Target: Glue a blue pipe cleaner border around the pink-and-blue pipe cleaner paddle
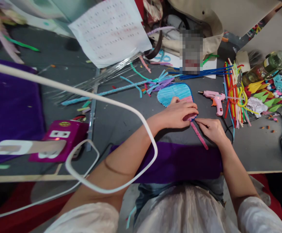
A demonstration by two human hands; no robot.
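A flat piece made of pipe cleaners (173,94), light blue with a pink section, lies on the grey table, edged in dark blue along its top and right side. My left hand (179,113) lies over its lower part, with curled fingers gripping the pink end. From beneath those fingers a twisted pink pipe cleaner stem (199,136) slants toward me. At the lower right corner, my right hand (210,127) pinches the end of the dark blue pipe cleaner edging (193,119). My left hand hides part of the pink section.
A pink glue gun (215,100) lies right of the piece, beside bundled coloured pipe cleaners (235,97). A white cable (102,98) loops across the foreground from a magenta power strip (58,139). A purple cloth (179,161) lies at the front edge; a written sheet (112,32) is behind.
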